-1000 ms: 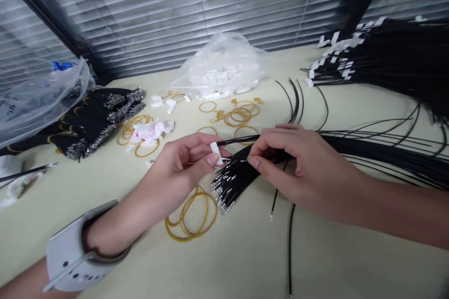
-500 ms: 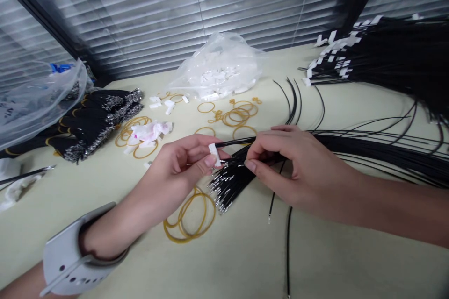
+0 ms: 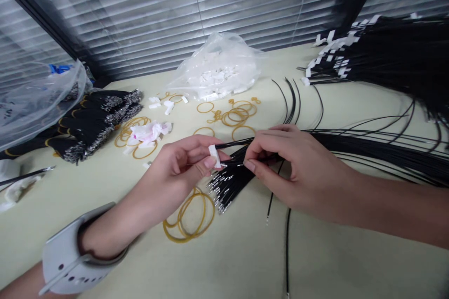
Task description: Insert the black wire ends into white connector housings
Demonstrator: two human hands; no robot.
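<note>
My left hand (image 3: pixel 178 168) pinches a small white connector housing (image 3: pixel 214 155) between thumb and fingers; one black wire runs out of it to the right. My right hand (image 3: pixel 294 163) pinches a single black wire with a metal tip (image 3: pixel 234 164), its end almost touching the housing. Just below both hands lies a fanned bundle of black wires (image 3: pixel 229 184) with bare metal terminals, stretching off to the right. A grey band sits on my left wrist (image 3: pixel 70 252).
Yellow rubber bands (image 3: pixel 187 215) lie under my left hand and more (image 3: pixel 238 114) farther back. A clear bag of white housings (image 3: pixel 219 67) stands at the back. Bundled black wires (image 3: pixel 94 117) lie left, finished wires with white housings (image 3: pixel 368 51) back right, another plastic bag (image 3: pixel 35 98) far left.
My right hand has drawn one wire out of the bundle and brought its tip left toward the housing. My left hand has hardly moved.
</note>
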